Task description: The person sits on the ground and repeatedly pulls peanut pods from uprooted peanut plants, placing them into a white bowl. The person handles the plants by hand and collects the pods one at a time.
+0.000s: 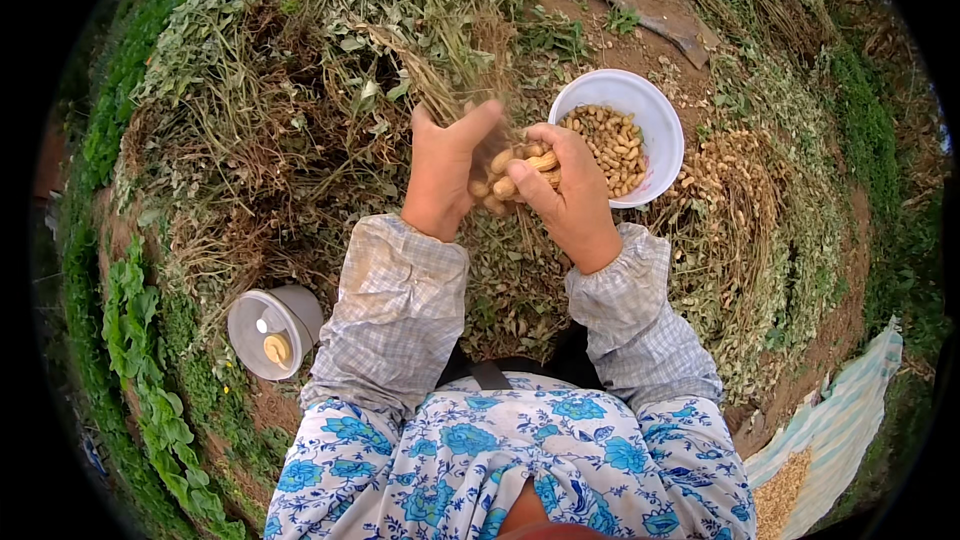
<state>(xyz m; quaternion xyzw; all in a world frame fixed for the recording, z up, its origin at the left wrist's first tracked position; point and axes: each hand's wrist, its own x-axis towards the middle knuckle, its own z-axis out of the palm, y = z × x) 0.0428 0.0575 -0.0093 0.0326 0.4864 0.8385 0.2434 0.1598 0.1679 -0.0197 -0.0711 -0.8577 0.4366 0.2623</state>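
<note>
Dried stems of a peanut plant [420, 67] pass through my left hand [446, 169], which grips them near the root end. A cluster of tan peanuts in their shells [510, 176] sits between my two hands. My right hand [574, 195] has its thumb and fingers closed around several of these peanuts. The roots beside my left hand are blurred. Just beyond my right hand stands a white plastic bucket [664, 127], with loose peanuts [611, 146] covering its bottom.
Uprooted peanut plants [262, 112] are heaped at the left. More plants with peanuts attached [731, 172] lie right of the bucket. A lidded translucent tub [266, 334] stands at lower left. A striped sheet [840, 420] holding pale grain-like material [784, 495] lies at lower right.
</note>
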